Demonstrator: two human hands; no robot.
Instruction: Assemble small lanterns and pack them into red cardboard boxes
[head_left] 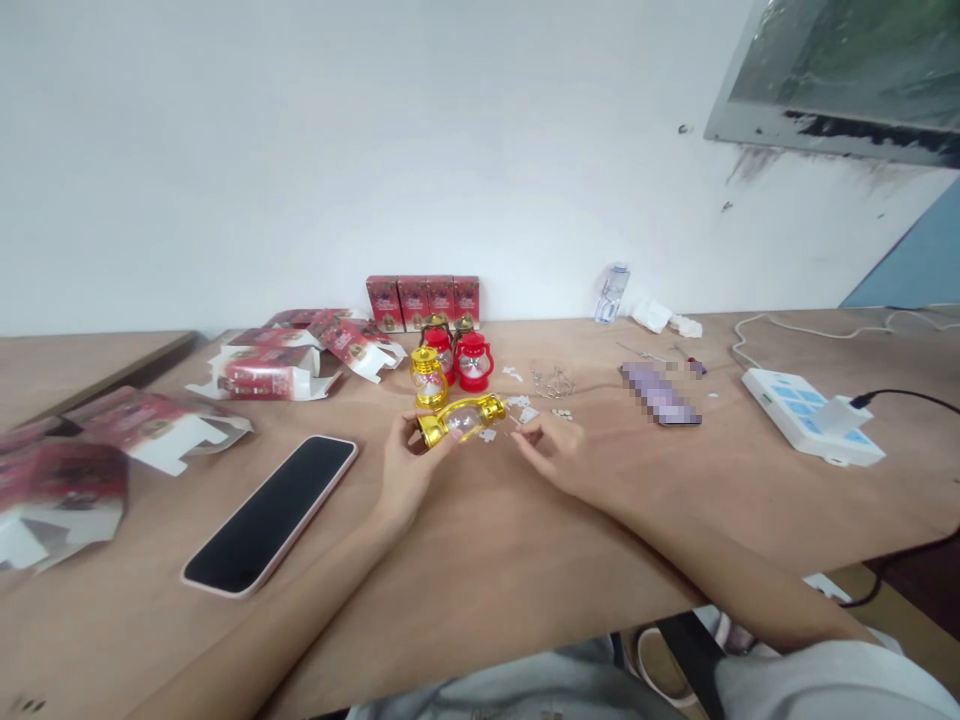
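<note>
My left hand (407, 468) is closed around the base of a gold miniature lantern (466, 419), which lies tilted on its side with its top to the right. To the right of it, my right hand (555, 452) is pinched, apart from the lantern; whatever is between the fingertips is too small to make out. Just behind stand another gold lantern (428, 380) and a red lantern (473, 363), with more lanterns partly hidden behind them. Small white paper bits (523, 408) and a tangle of thin metal pieces (553, 382) lie beyond my right hand.
Red boxes (414, 303) stand against the wall. Opened cartons (266, 375) spread over the left side, near a black-screened phone (271, 515). On the right are a purple pixelated item (660, 393), a power strip (814, 415) with cables, crumpled tissue (651, 315) and a clear bottle (613, 293).
</note>
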